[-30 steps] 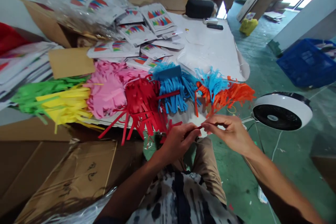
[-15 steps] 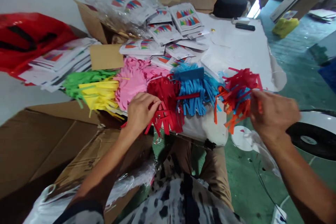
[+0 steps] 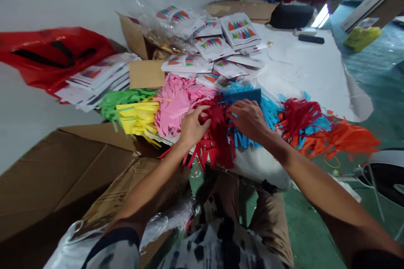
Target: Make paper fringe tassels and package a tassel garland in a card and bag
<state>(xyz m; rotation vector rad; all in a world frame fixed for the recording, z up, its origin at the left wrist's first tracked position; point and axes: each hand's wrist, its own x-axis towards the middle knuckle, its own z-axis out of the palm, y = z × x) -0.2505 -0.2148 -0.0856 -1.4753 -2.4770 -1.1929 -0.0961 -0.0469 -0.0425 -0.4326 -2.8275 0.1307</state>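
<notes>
Piles of fringed paper tassels lie in a row along the table's near edge: green (image 3: 121, 100), yellow (image 3: 137, 118), pink (image 3: 176, 103), red (image 3: 216, 134), blue (image 3: 249, 101), then a mixed red, blue and orange heap (image 3: 325, 130). My left hand (image 3: 193, 126) rests on the red pile with its fingers curled into the strips. My right hand (image 3: 249, 117) lies on the seam between the red and blue piles, fingers bent down into the paper. What either hand's fingertips pinch is hidden among the strips.
Printed white packets (image 3: 221, 40) and clear bags crowd the back of the white table (image 3: 303, 67). A black case (image 3: 292, 16) and a remote (image 3: 311, 38) lie far off. Cardboard boxes (image 3: 63, 176) stand at left, a red bag (image 3: 50, 56) beyond them, a fan (image 3: 385, 176) at right.
My right hand left a red tassel on the mixed heap at right and came over to the red and blue piles. My left hand stayed on the red pile.
</notes>
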